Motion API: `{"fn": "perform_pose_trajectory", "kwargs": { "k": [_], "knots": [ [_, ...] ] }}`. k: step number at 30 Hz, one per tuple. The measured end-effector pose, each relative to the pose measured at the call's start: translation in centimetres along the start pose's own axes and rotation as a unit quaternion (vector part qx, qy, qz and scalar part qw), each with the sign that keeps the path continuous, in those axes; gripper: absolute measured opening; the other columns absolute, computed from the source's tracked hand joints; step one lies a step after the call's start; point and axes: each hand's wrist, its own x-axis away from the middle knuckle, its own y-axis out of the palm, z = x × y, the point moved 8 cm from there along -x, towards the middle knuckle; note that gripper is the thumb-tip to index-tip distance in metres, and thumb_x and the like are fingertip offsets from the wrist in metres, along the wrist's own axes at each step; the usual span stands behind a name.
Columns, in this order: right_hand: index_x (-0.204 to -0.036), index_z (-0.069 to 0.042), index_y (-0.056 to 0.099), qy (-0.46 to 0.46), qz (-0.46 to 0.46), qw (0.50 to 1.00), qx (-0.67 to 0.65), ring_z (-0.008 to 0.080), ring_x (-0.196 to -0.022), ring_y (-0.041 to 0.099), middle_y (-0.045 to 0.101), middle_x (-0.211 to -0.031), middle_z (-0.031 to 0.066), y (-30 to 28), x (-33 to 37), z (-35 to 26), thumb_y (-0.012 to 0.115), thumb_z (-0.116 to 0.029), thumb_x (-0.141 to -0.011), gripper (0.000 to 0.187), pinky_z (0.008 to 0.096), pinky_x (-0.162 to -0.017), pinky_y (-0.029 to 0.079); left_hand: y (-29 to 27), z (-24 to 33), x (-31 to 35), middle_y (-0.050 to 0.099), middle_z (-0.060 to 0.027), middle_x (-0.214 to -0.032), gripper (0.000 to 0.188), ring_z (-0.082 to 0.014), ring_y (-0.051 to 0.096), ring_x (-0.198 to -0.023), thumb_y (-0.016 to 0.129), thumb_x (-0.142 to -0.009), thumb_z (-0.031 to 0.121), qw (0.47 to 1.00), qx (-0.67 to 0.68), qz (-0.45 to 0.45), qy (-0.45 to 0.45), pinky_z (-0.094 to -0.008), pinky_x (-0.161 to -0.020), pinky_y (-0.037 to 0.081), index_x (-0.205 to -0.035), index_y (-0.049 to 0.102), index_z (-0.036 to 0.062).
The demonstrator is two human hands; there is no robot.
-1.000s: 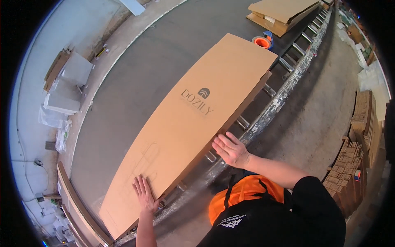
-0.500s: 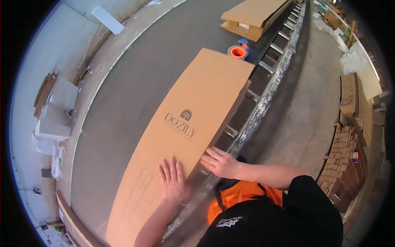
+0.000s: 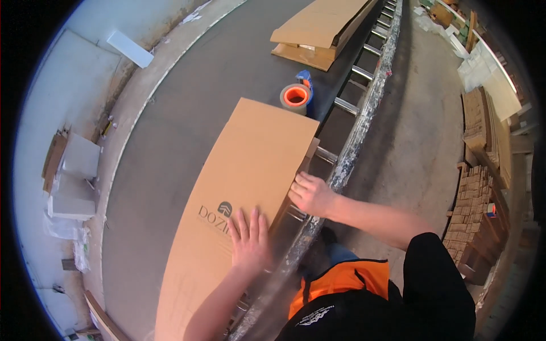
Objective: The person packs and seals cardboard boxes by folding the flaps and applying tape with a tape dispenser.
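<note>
A long, flat brown cardboard box [image 3: 250, 153] with dark printing lies lengthwise in front of me. My left hand [image 3: 250, 241] rests flat on its top beside the print, fingers spread. At the box's right edge, my right hand [image 3: 311, 194] is closed, its fingers curled against the side; the fingertips are partly hidden. Just past the box's far end stands a tape dispenser with an orange core [image 3: 296, 95] and a blue part behind it.
A second brown box [image 3: 321, 28] with a gaping end lies farther along the dark belt [image 3: 170, 125]. Metal rollers [image 3: 346, 106] and a worn rail [image 3: 364, 125] run along the right. Stacked cardboard [image 3: 469, 210] stands across the floor, and white blocks [image 3: 74, 187] sit by the left wall.
The view has shifted, and the box sits lower in it. Both hands are farther up the box, the left now beside the print. My right hand's fingers have curled in.
</note>
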Motion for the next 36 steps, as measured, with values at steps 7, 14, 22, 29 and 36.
{"fn": "perform_pose_trajectory", "kwargs": {
  "k": [7,14,22,29,36],
  "knots": [
    [-0.101,0.0,0.069,0.001,0.222,0.963,-0.155,0.0322,-0.104,0.065,0.069,-0.107,0.0159,-2.0,-2.0,0.8,0.061,-0.028,-0.086,0.033,0.0431,-0.093,0.05,-0.7,-0.8,1.7,0.029,-0.0289,-0.155,0.082,-0.0529,0.016,-0.146,0.069,-0.079,0.021,0.986,0.109,0.112,0.05,-0.0655,-0.117,0.011,-0.146,0.032,-0.0083],
    [-0.093,0.004,0.068,0.048,0.352,0.92,-0.167,0.0346,-0.102,0.065,0.069,-0.103,0.0166,0.8,0.9,-0.4,0.058,-0.024,-0.085,0.031,0.0435,-0.09,0.051,2.7,-23.3,4.5,0.065,-0.0205,-0.116,0.072,-0.0403,0.056,-0.117,0.024,-0.097,0.068,0.844,0.171,0.089,-0.501,-0.0466,-0.098,0.041,-0.117,0.057,0.0074],
    [-0.082,0.002,0.068,0.134,0.398,0.899,-0.126,0.0307,-0.093,0.07,0.072,-0.091,0.0161,-4.0,11.7,-7.6,0.049,-0.014,-0.087,0.026,0.0405,-0.086,0.053,3.2,-12.8,9.2,0.063,-0.0168,-0.096,0.057,-0.0314,0.059,-0.096,0.032,-0.101,0.056,0.882,0.199,0.098,-0.415,-0.0403,-0.086,0.042,-0.098,0.054,0.0037],
    [-0.079,0.006,0.07,0.168,0.467,0.851,-0.17,0.0298,-0.092,0.072,0.073,-0.087,0.0182,-3.8,14.8,-9.3,0.047,-0.012,-0.088,0.031,0.043,-0.092,0.054,2.9,0.0,7.3,0.029,-0.0343,-0.148,0.107,-0.0507,0.032,-0.135,0.063,-0.083,0.061,0.989,0.033,0.142,0.025,-0.0577,-0.114,0.02,-0.15,0.019,-0.0094],
    [-0.088,0.008,0.07,0.124,0.377,0.903,-0.166,0.0292,-0.091,0.072,0.072,-0.091,0.0184,-6.0,13.4,-9.5,0.048,-0.017,-0.091,0.033,0.0411,-0.087,0.056,2.2,11.7,2.7,0.007,-0.0406,-0.155,0.103,-0.0624,0.002,-0.143,0.056,-0.08,0.041,0.997,0.017,-0.004,0.073,-0.0709,-0.113,0.005,-0.15,0.006,-0.015]
  ]
}}
